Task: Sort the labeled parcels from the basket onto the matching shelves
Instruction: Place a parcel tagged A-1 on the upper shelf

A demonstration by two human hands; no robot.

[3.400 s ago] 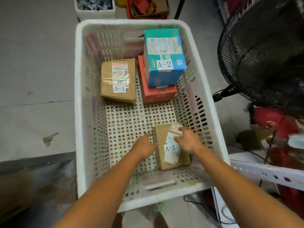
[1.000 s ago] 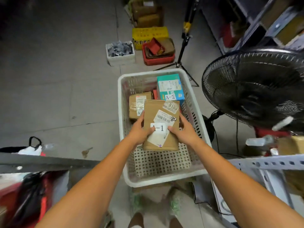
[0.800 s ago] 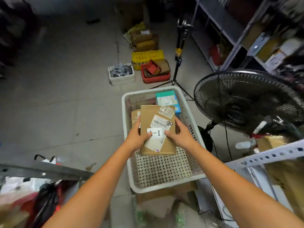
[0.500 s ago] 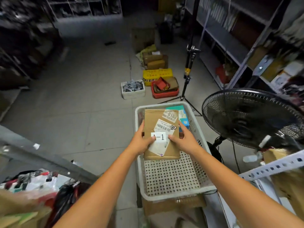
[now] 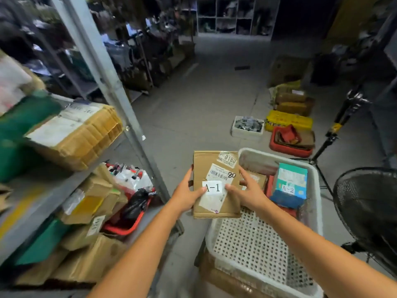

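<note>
I hold a flat brown cardboard parcel (image 5: 206, 166) labelled A-1 in front of me, just left of the white perforated basket (image 5: 253, 241). My left hand (image 5: 186, 195) grips its left edge with the thumb on the white label. My right hand (image 5: 249, 193) grips its right edge the same way. Inside the basket's far end lie a teal and blue box (image 5: 290, 186) labelled A-2, a red box under it and a small brown parcel (image 5: 256, 179). A metal shelf rack (image 5: 111, 82) full of parcels stands to my left.
A black floor fan (image 5: 369, 214) stands right of the basket. A tripod (image 5: 335, 130) rises behind it. A red tray (image 5: 290, 143), a yellow crate (image 5: 287, 121) and a white tub (image 5: 247, 127) sit on the floor ahead. The grey aisle floor (image 5: 199, 100) runs on ahead between the racks.
Both hands lifted the A-1 parcel out of the basket. My view has swung up and left, bringing the left shelf rack into sight, and the parcel now hangs beside the basket's left rim.
</note>
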